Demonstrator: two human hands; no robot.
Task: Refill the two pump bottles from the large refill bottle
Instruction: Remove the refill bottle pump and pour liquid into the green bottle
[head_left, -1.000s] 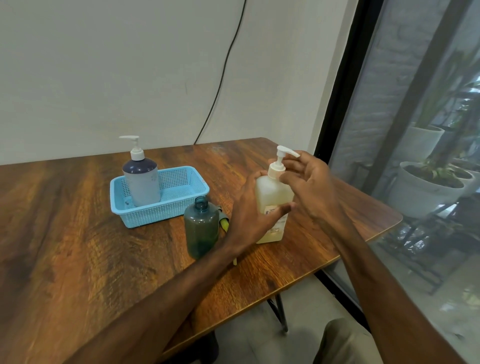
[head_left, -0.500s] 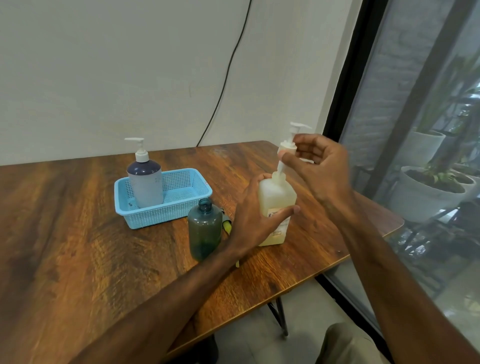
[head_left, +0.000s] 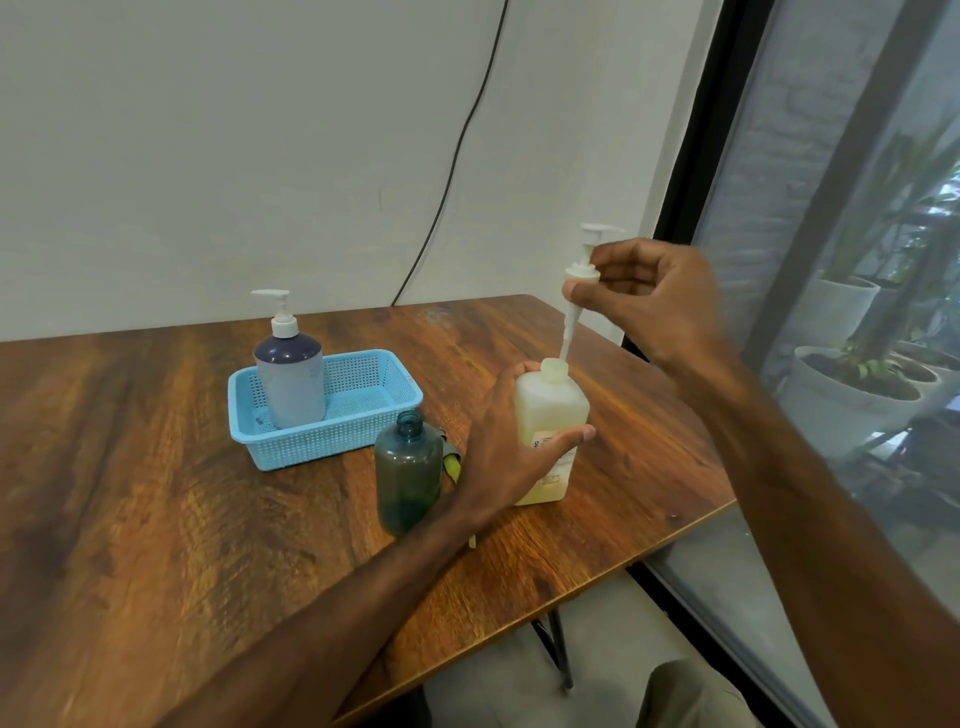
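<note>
Pump (head_left: 582, 273) pinched in right hand (head_left: 657, 299) above left-held cream bottle (head_left: 550, 415).

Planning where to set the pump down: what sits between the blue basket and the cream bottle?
Head view: the open green bottle, with a small yellow-green item behind it.

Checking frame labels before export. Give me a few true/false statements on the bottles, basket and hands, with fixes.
1. The right hand holds the pump head lifted above the cream bottle. True.
2. The left hand grips the green bottle. False: it grips the cream bottle.
3. The purple pump bottle stands in the blue basket. True.
4. The green bottle has a pump fitted. False: its neck is open.
5. The basket sits on the floor. False: it is on the wooden table.
</note>
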